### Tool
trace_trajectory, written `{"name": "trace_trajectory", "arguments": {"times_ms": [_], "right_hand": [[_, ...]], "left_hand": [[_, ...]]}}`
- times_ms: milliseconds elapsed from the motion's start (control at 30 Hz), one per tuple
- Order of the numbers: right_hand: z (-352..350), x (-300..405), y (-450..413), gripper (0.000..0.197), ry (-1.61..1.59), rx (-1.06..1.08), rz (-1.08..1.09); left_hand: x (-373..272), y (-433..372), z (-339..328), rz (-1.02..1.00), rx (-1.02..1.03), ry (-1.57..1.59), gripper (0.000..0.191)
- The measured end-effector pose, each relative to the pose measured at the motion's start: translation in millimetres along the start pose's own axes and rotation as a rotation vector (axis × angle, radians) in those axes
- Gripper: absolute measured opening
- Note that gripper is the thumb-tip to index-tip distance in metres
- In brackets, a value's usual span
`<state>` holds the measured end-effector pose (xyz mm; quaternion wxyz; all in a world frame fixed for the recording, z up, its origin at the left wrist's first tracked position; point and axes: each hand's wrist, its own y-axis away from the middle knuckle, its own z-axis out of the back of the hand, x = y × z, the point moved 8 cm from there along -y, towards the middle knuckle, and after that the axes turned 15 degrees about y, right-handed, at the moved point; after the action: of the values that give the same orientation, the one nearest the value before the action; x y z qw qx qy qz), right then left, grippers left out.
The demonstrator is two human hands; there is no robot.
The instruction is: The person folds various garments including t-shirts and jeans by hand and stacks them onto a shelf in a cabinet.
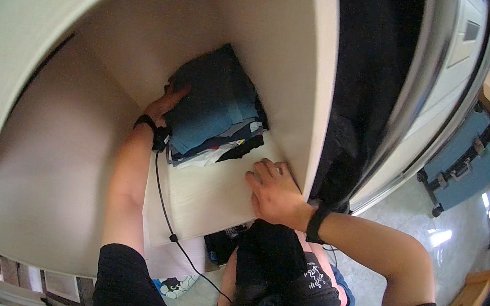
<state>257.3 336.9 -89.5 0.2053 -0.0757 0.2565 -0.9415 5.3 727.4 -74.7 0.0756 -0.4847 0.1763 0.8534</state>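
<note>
A stack of folded clothes (214,106) lies on the pale shelf (206,194) inside a white cabinet. On its top is a dark blue-teal folded garment (202,123), with grey, white and black layers of cloth showing beneath at the near edge. My left hand (168,103) rests against the stack's left side, its fingers partly hidden behind the cloth. Lower right, my right hand (275,190) leans with bent fingers on the shelf beside the cabinet's right wall (277,59). Nothing shows in its grasp.
A black cable (162,205) hangs from my left wrist over the shelf's front edge. Dark hanging cloth (364,76) is right of the cabinet wall. Farther right, a blue suitcase (464,160) stands on the floor near a wooden piece of furniture (469,297). Dark items lie under the shelf.
</note>
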Motion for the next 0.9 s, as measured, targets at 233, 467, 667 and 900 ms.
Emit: {"name": "trace_trajectory", "arguments": {"times_ms": [233, 467, 667, 900], "right_hand": [[8, -6, 3, 0.032, 0.009, -0.054, 0.005], [19, 10, 10, 0.03, 0.053, -0.142, 0.065], [-5, -7, 18, 0.022, -0.029, -0.134, -0.092], [32, 47, 147, 0.025, -0.314, -0.102, 0.469]], "left_hand": [[-63, 70, -71, -0.362, -0.38, -0.84, 0.091], [-109, 189, -206, -0.535, -0.21, -1.057, 0.065], [-131, 260, -250, -0.592, -0.092, -1.104, 0.057], [-5, 468, -290, -0.804, 0.095, -0.887, 0.034]]}}
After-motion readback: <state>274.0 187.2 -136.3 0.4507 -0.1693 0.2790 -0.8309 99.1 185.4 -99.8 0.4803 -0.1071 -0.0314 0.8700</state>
